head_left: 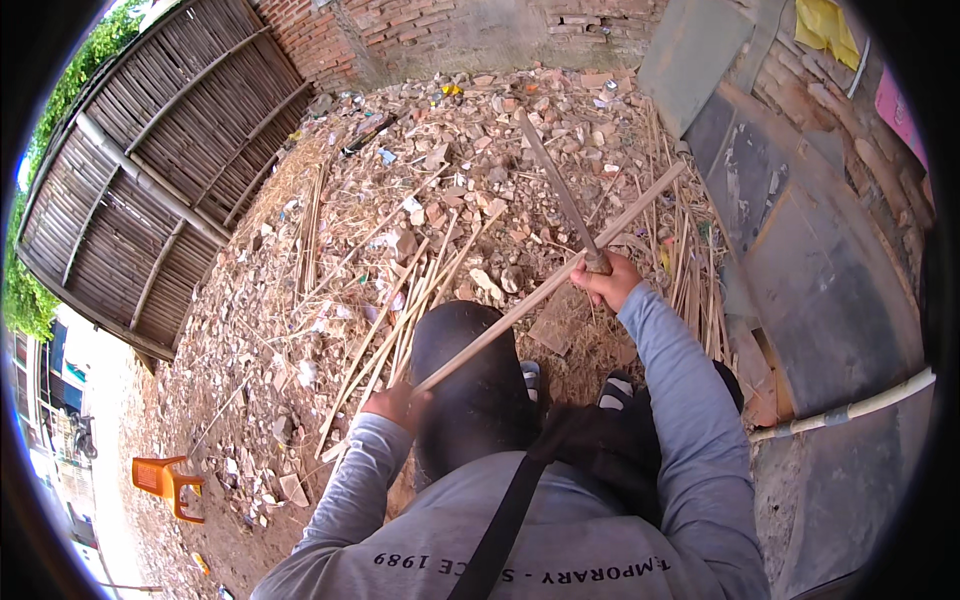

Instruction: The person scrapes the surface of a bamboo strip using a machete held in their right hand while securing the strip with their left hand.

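My left hand (pixel 397 403) is closed around the near end of a long pale bamboo strip (pixel 510 318). The strip slants up to the right across a rounded black form (pixel 462 385) at my left leg. In my right hand (pixel 615 280) is the handle of a machete, gripped in closed fingers. The machete blade (pixel 556 180) points away and slightly left, crossing the strip just above that hand; whether blade and strip touch, I cannot tell.
Several loose bamboo strips (pixel 425 295) lie on the rubble to the left, and more strips (pixel 690 270) on the right. A woven bamboo panel (pixel 150 180) stands left, an orange plastic chair (pixel 168 482) lower left. Dark sheets (pixel 810 270) line the right; a brick wall (pixel 400 35) closes the back.
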### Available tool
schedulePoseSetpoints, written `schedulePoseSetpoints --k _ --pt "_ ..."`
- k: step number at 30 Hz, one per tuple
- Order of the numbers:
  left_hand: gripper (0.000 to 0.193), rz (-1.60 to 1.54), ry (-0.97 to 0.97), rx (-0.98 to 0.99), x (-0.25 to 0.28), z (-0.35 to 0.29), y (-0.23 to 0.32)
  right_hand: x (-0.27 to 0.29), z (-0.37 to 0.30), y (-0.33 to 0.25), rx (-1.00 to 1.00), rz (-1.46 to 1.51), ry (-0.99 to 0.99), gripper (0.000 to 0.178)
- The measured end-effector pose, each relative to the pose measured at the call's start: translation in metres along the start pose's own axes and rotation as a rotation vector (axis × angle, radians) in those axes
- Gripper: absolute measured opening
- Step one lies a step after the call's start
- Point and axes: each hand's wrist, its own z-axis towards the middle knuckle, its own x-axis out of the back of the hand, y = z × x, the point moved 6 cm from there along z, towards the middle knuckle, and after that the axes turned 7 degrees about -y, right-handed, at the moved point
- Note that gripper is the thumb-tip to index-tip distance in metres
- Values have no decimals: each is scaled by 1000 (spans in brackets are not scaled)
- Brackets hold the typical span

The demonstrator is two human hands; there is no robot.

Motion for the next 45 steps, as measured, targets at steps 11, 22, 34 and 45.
schedulePoseSetpoints --k 11,22,34,45 --pt "37 94 41 38 9 -13 -22 7 3 9 8 -25 123 24" --pt "32 47 33 77 -22 -18 -58 13 5 10 -30 -4 134 24" --pt "41 -65 -47 27 -18 -4 -32 -26 -21 -52 197 -982 20 36" --pt "49 -60 -169 57 -31 12 -33 -22 3 -2 -39 -1030 -51 30"
